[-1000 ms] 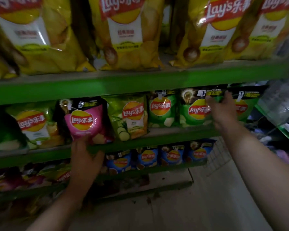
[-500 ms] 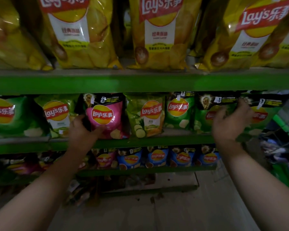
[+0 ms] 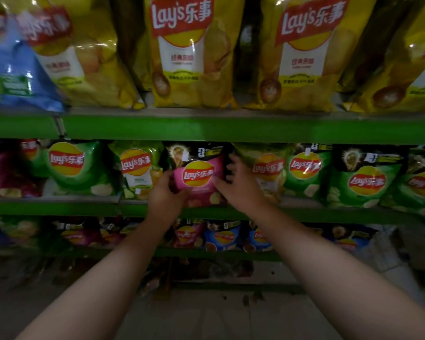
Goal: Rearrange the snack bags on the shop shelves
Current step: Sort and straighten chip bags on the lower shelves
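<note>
A pink and black snack bag [image 3: 198,176] stands upright on the middle green shelf [image 3: 304,213]. My left hand [image 3: 166,195] grips its lower left edge, fingers curled round the side. At the bag's right edge my right hand [image 3: 238,185] holds it, thumb across the front and fingers reaching behind. To the left stands a light green bag [image 3: 136,168], and a yellow-green bag [image 3: 268,168] is to the right, partly hidden by my right hand.
Large yellow bags [image 3: 184,52] fill the top shelf, with a blue bag [image 3: 15,77] at the far left. Green bags [image 3: 364,180] line the middle shelf's right side. Blue and pink small bags [image 3: 222,236] sit on the lower shelf. Grey floor lies below.
My right hand left the green bags on the right and came over to the pink bag's right edge. The left hand stayed on the pink bag. The view moved closer.
</note>
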